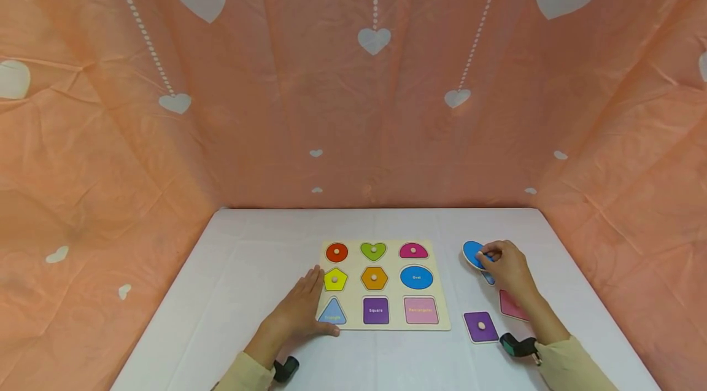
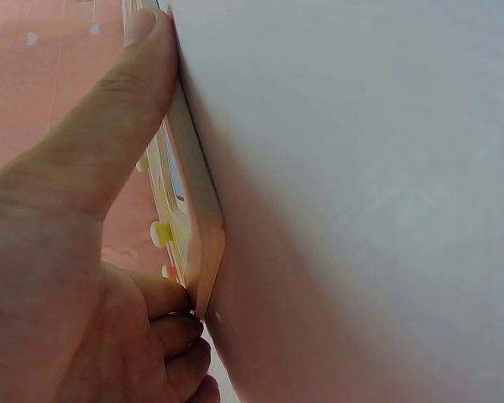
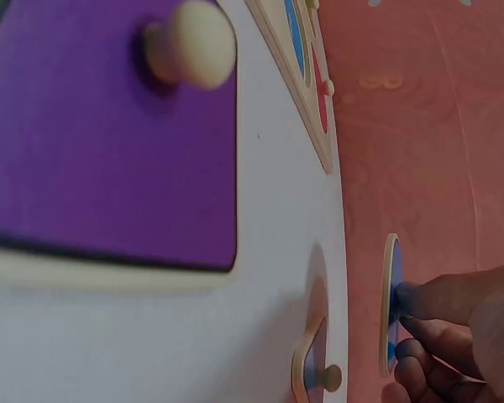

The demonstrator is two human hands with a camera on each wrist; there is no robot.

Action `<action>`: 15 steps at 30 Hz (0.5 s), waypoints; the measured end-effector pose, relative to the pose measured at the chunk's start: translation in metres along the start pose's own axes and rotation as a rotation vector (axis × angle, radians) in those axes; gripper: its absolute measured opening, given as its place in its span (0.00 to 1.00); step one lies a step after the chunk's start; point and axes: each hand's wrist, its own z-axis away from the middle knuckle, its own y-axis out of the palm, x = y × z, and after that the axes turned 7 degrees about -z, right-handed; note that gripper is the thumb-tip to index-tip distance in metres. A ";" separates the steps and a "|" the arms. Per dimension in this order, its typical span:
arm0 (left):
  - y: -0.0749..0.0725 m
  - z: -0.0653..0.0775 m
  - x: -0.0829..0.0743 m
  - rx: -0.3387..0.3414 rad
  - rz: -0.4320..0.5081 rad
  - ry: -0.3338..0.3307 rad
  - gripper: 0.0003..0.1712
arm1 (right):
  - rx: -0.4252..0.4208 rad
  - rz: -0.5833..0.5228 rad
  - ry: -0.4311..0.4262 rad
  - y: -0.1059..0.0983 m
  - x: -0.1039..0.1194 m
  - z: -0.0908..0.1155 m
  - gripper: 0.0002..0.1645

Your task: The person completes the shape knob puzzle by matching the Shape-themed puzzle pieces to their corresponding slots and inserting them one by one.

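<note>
A pale wooden shape puzzle board [image 1: 353, 323] lies flat on the table. My left hand [image 1: 301, 302] rests at its near left corner, fingers along the left side and thumb [image 2: 122, 101] against the near edge. To the right of the board, my right hand [image 1: 510, 268] pinches a blue oval puzzle piece [image 1: 471, 251] by its knob. The right wrist view shows this oval piece [image 3: 388, 306] raised off the table and tilted on edge. A blue piece [image 1: 488, 278] lies partly hidden beneath the right hand; its knob [image 3: 330, 378] stands up in the right wrist view.
Circle, heart, half-circle, pentagon and hexagon pieces [image 1: 374, 278] sit in the board. The oval [image 1: 417, 278], triangle, square and rectangle spots show printed names. A purple square piece [image 1: 480, 327] and a pink piece [image 1: 512, 305] lie near the right forearm. Orange cloth [image 1: 375, 121] surrounds the table.
</note>
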 end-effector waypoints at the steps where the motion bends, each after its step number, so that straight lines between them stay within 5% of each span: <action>1: 0.000 0.000 0.000 -0.001 0.000 0.001 0.78 | 0.006 0.003 -0.007 0.001 0.001 0.000 0.15; 15: 0.002 0.000 0.001 -0.011 -0.002 0.013 0.77 | 0.076 -0.020 -0.074 0.021 0.013 0.000 0.10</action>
